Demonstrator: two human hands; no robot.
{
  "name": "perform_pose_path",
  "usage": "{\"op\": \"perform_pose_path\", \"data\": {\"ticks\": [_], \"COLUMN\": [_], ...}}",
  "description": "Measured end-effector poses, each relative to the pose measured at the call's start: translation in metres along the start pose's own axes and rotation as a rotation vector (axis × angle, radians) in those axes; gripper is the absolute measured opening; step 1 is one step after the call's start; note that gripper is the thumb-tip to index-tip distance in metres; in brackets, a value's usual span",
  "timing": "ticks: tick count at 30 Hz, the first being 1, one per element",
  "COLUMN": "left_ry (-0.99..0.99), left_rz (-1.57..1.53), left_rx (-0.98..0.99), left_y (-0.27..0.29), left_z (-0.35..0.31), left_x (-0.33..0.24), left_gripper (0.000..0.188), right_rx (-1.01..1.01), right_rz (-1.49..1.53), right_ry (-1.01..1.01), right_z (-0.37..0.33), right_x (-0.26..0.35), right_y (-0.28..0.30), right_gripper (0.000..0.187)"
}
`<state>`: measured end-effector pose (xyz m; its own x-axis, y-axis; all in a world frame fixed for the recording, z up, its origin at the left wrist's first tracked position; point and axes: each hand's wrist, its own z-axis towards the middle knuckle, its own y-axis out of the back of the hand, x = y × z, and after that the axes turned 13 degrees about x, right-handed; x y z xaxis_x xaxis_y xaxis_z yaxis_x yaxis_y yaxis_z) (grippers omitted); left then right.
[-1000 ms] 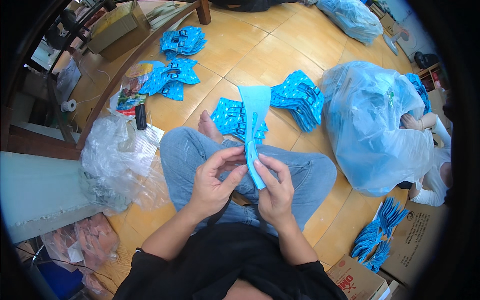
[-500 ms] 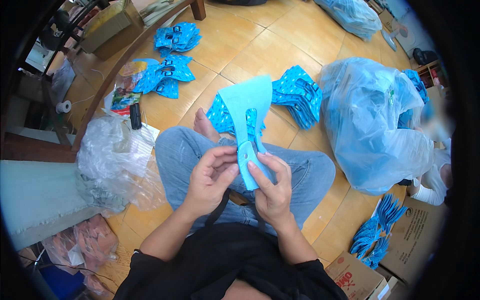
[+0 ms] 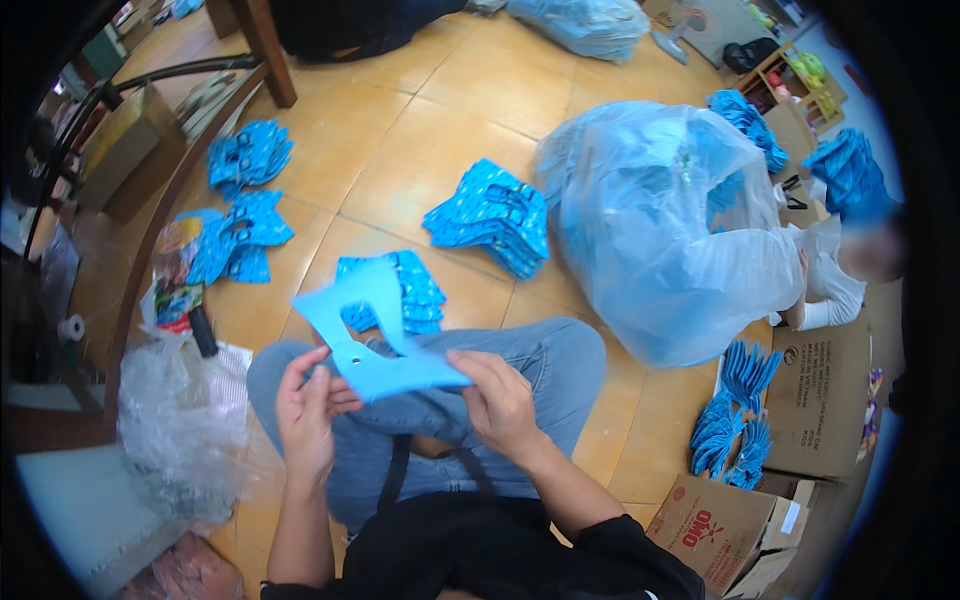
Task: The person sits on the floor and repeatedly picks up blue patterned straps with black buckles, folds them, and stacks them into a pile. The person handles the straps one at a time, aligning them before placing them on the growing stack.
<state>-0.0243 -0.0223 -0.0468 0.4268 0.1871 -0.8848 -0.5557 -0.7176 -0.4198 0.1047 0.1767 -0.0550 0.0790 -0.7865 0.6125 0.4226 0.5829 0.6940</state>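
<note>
Above my lap is a light-blue flat cut-out piece [image 3: 385, 372] with a large opening and a small round hole near its lower left. Its right end is pinched between the thumb and fingers of my right hand [image 3: 498, 402]. At the piece's left edge, the curled fingers of my left hand [image 3: 308, 412] hold it, some of them partly behind it. Just beyond my knees lies a stack of blue patterned pieces [image 3: 418, 290] of similar shape. Farther off to the right sits another stack of patterned pieces [image 3: 490, 215].
A big translucent bag [image 3: 640, 240] of blue pieces stands on the right, beside a person in a white sleeve [image 3: 832, 312]. Blue bundles [image 3: 715, 435] lie near cardboard boxes [image 3: 715, 530]. On the left are more patterned pieces [image 3: 248, 160], crumpled clear plastic [image 3: 175, 420] and a wooden frame [image 3: 125, 330].
My hands have moved apart and the piece has turned from upright to tilted, spread sideways between them. The head view has shifted, so the floor items sit farther left.
</note>
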Motion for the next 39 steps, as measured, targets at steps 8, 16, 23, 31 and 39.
{"op": "perform_pose_path", "data": {"ticks": [8, 16, 23, 31, 39], "left_ry": [-0.247, -0.337, -0.321, -0.331, -0.352], "left_rz": [1.429, 1.555, 1.544, 1.515, 1.490], "left_rx": [-0.268, -0.250, -0.255, -0.270, -0.264], "left_y": [0.044, 0.042, 0.043, 0.049, 0.051], "left_z": [0.036, 0.041, 0.041, 0.042, 0.040], "left_x": [0.007, 0.013, 0.011, 0.016, 0.015], "left_gripper": [0.020, 0.019, 0.019, 0.019, 0.018], "right_rx": [-0.417, -0.654, -0.688, 0.343, 0.700], "right_rz": [1.106, 1.471, 0.703, -0.102, -0.440], "right_ry": [-0.657, -0.901, -1.120, -0.341, -0.041], "right_z": [0.041, 0.064, 0.044, 0.032, 0.066], "right_x": [-0.106, -0.233, -0.221, -0.149, -0.133], "right_y": [0.022, 0.004, -0.017, -0.118, -0.169], "right_gripper": [0.028, 0.034, 0.044, 0.061, 0.086]}}
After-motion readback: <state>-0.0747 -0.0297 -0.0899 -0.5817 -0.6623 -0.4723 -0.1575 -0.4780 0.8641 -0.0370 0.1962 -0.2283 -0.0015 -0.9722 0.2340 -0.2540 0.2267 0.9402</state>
